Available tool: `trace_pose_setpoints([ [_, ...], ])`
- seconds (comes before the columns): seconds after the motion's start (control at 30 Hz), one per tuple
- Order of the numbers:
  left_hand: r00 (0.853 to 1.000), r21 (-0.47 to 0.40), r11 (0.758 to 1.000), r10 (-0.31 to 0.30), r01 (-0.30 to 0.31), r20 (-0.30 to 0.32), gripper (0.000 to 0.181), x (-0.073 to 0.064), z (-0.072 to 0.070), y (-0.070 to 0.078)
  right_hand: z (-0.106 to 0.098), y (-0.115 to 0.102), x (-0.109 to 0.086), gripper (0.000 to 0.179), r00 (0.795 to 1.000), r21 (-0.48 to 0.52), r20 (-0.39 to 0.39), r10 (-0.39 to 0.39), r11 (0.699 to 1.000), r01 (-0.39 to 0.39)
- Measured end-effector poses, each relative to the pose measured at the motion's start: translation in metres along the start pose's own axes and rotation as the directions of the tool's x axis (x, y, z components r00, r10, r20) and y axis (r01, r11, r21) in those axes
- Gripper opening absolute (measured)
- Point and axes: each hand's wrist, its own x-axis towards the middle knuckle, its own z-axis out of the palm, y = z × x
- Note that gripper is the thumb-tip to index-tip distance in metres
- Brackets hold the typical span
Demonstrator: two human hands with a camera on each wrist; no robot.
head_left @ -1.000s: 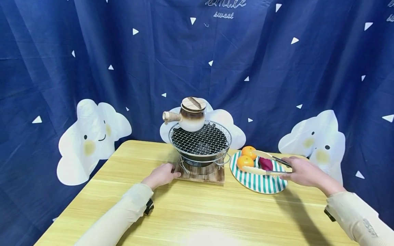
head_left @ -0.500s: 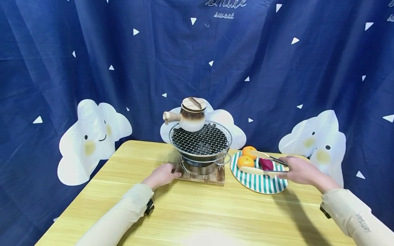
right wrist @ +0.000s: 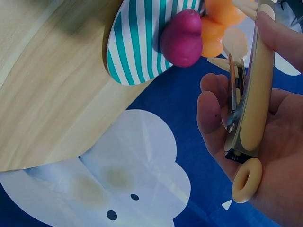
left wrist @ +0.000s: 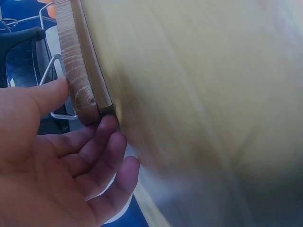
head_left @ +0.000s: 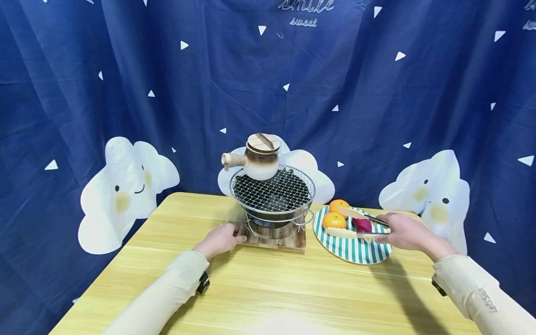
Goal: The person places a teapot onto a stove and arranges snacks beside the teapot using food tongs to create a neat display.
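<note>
The right hand [head_left: 405, 231] grasps spread tongs [right wrist: 258, 94] above the striped plate [head_left: 351, 252] near the desk's [head_left: 251, 288] far edge, bearing purple fruit [head_left: 362, 225] and oranges [head_left: 334, 220]; the left hand [head_left: 220, 239] grips the wooden board [head_left: 270, 242]. Off-centre squeezing might roll something away

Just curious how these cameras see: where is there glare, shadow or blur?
Head view: bright, with white glare on the table at the bottom edge and a dark shadow beside the right sleeve; left wrist view: dimmer, the wood grain hazy beyond the left hand; right wrist view: tongs fairly clear, a soft shadow on the table at upper left.
</note>
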Motion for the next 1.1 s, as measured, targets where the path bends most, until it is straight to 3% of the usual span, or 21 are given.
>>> trace_pose_setpoints([
  [0.6,1.000,-0.029,1.000,0.007,-0.006,0.011,0.030,0.0000,0.0023,-0.0019,0.0021,0.0010,0.0072,0.074,1.000,-0.012,0.021,-0.001,1.000,0.001],
  [1.1,1.000,-0.033,0.999,0.002,-0.002,0.013,0.031,0.0007,0.0035,-0.0033,0.0053,0.0037,0.0091,0.068,1.000,-0.038,-0.007,-0.012,0.999,0.012],
])
